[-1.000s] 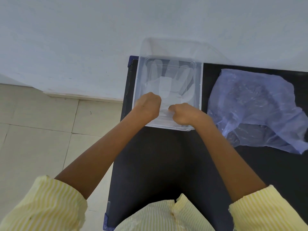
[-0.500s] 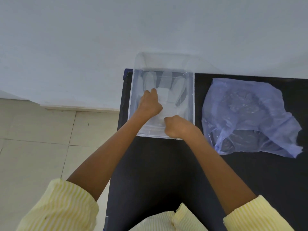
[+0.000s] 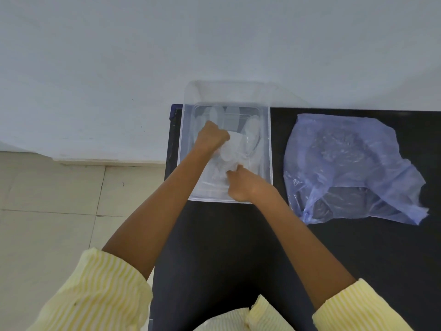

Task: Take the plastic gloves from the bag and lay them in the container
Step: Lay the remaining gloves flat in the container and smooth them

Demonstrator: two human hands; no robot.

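A clear plastic container (image 3: 269, 149) stands at the far left corner of the black table. Thin see-through plastic gloves (image 3: 248, 134) lie inside it, fingers pointing away from me. My left hand (image 3: 211, 137) is inside the container, fist closed on the glove's upper part. My right hand (image 3: 241, 185) is at the near end of the container, fingers pinching the glove's cuff. A crumpled pale blue plastic bag (image 3: 346, 168) lies on the table to the right of the container, its opening facing me.
The black table (image 3: 226, 235) runs from my lap to a white wall (image 3: 214, 44). Its left edge drops to a beige tiled floor (image 3: 47, 223). My yellow striped sleeves sit at the bottom of the view.
My left hand has moved further into the container, from the near edge up over the glove. My right hand stays near the front rim. The view shifted slightly.
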